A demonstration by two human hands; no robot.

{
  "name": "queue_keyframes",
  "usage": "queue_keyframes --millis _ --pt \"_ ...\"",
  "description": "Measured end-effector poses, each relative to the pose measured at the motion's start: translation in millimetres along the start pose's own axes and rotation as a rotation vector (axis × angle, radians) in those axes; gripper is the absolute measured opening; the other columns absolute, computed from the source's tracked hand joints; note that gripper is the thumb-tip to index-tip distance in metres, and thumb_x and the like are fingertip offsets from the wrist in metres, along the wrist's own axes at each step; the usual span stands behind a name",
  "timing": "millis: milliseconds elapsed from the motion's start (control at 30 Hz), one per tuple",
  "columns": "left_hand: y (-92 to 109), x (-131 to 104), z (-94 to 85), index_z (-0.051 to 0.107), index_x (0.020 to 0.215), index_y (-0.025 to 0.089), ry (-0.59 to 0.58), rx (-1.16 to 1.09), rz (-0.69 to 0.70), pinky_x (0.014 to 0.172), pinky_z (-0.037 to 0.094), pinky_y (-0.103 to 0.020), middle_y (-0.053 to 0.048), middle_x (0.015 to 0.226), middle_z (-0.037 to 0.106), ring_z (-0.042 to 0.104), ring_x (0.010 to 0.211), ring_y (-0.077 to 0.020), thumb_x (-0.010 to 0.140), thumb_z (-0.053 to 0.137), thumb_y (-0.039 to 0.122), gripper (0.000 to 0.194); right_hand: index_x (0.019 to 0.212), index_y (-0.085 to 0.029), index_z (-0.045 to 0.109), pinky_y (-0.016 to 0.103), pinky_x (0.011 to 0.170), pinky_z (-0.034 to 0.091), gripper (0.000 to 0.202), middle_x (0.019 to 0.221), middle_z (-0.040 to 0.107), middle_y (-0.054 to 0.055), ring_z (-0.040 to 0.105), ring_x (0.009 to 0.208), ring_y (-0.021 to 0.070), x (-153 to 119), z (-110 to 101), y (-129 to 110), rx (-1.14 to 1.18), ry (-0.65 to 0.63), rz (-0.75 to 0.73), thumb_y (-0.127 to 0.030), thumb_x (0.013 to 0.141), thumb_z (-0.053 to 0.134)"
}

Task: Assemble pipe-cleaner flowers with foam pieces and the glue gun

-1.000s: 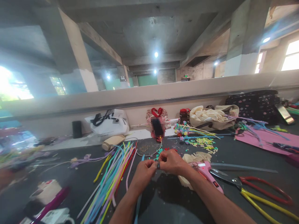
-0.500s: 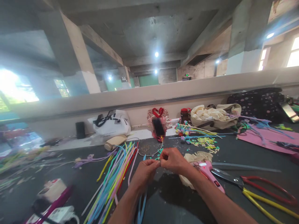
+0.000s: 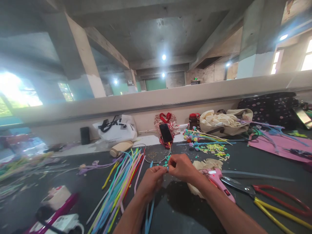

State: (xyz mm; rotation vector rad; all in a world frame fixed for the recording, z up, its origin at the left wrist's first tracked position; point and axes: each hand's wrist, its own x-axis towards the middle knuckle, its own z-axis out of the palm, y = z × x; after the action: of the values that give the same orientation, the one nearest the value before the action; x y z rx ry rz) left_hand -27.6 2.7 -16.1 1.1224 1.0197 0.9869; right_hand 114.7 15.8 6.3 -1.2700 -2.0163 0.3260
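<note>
Fingertip to fingertip, both of my hands meet above the dark table. My left hand (image 3: 152, 180) is closed in a pinch, and so is my right hand (image 3: 181, 167). A tiny light blue piece (image 3: 167, 168) shows between the fingertips; most of it is hidden. Long blue pipe cleaners (image 3: 149, 214) lie under my left wrist. Left of that hand spreads a bundle of coloured pipe cleaners (image 3: 122, 187). By my right forearm lie a pink glue gun (image 3: 220, 185) on crumpled paper (image 3: 207, 165) and large scissors (image 3: 250, 189) with red and yellow handles.
Behind the hands, a phone (image 3: 166, 133) leans on a patterned bag (image 3: 176, 121). Cut yellow pieces (image 3: 214, 150) and small green pieces (image 3: 167, 158) are scattered around. A white bag (image 3: 119, 130), a cloth bag (image 3: 224, 120) and a pink sheet (image 3: 265, 143) line the back. A power strip (image 3: 63, 224) sits front left.
My hands stay pinched together in nearly the same place. A bit of light blue now shows between the fingertips. The view has shifted very slightly.
</note>
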Motion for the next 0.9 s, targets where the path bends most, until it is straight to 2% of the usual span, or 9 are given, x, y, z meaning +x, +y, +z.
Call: queue_keyframes --millis 100,200,333,400,533,600,700,900 --pt "-2.5 3.1 -2.0 0.048 0.061 0.017 0.021 0.015 0.014 0.031 0.013 -0.017 0.013 0.032 0.027 0.018 0.026 -0.0018 0.057 0.062 0.041 0.028 0.059 -0.015 0.061 0.019 0.048 0.029 0.013 0.054 0.059 0.001 0.048 0.051 0.0103 1.8 -1.8 3.4 0.033 0.008 0.028 -0.014 0.058 0.048" --pt "-2.5 4.1 -1.9 0.051 0.062 0.016 0.029 0.045 0.016 0.032 0.012 -0.018 0.012 0.032 0.029 0.019 0.027 -0.0019 0.057 0.062 0.040 0.027 0.063 -0.014 0.062 0.017 0.045 0.031 0.016 0.053 0.059 0.000 0.050 0.049 0.0096 3.9 -9.4 8.2 0.087 -0.042 0.038 -0.015 0.063 0.046" --pt "2.0 -0.4 1.6 0.051 0.058 0.015 0.057 0.052 0.019 0.035 0.009 -0.018 0.011 0.033 0.033 0.021 0.029 -0.0017 0.054 0.064 0.040 0.029 0.087 -0.014 0.063 0.016 0.044 0.035 0.028 0.063 0.062 0.000 0.054 0.052 0.0098 4.7 -16.6 12.3 0.321 -0.177 0.059 -0.025 0.074 0.040" --pt "3.7 -2.4 2.6 0.049 0.055 0.015 0.044 0.056 0.021 0.036 0.010 -0.019 0.011 0.034 0.034 0.022 0.030 -0.0017 0.053 0.065 0.039 0.029 0.095 -0.016 0.061 0.017 0.047 0.037 0.030 0.068 0.064 0.001 0.055 0.058 0.0110 4.0 -15.6 11.9 0.360 -0.238 0.025 -0.029 0.073 0.046" --pt "2.6 -2.0 0.4 0.044 0.051 0.016 0.016 0.055 0.033 0.037 0.009 -0.019 0.010 0.036 0.034 0.021 0.031 -0.0016 0.055 0.064 0.040 0.032 0.082 -0.019 0.067 0.017 0.056 0.036 0.021 0.070 0.065 0.001 0.056 0.065 0.0119 1.8 -10.7 8.1 0.165 -0.265 -0.182 -0.027 0.070 0.053" --pt "0.8 -0.8 -2.0 0.045 0.053 0.016 0.004 0.064 0.024 0.037 0.008 -0.019 0.011 0.035 0.030 0.019 0.031 -0.0016 0.056 0.063 0.040 0.031 0.077 -0.018 0.068 0.017 0.054 0.035 0.020 0.065 0.065 0.001 0.056 0.061 0.0110 0.9 -9.2 7.0 0.105 -0.254 -0.213 -0.026 0.071 0.052" --pt "-0.9 0.5 -5.7 0.046 0.056 0.016 -0.027 0.090 0.010 0.036 0.007 -0.019 0.012 0.033 0.027 0.017 0.030 -0.0017 0.058 0.062 0.040 0.029 0.073 -0.016 0.069 0.015 0.047 0.033 0.020 0.056 0.061 0.000 0.052 0.051 0.0089 0.1 -8.2 7.5 0.130 -0.290 -0.192 -0.022 0.071 0.049" --pt "3.6 -1.3 -9.4 0.050 0.061 0.015 -0.099 0.186 0.002 0.035 0.007 -0.020 0.012 0.034 0.029 0.019 0.030 -0.0023 0.061 0.060 0.040 0.027 0.070 -0.013 0.067 0.014 0.038 0.031 0.020 0.046 0.050 -0.004 0.045 0.040 0.0067 -0.6 -9.6 9.5 0.275 -0.385 -0.069 -0.021 0.068 0.049"
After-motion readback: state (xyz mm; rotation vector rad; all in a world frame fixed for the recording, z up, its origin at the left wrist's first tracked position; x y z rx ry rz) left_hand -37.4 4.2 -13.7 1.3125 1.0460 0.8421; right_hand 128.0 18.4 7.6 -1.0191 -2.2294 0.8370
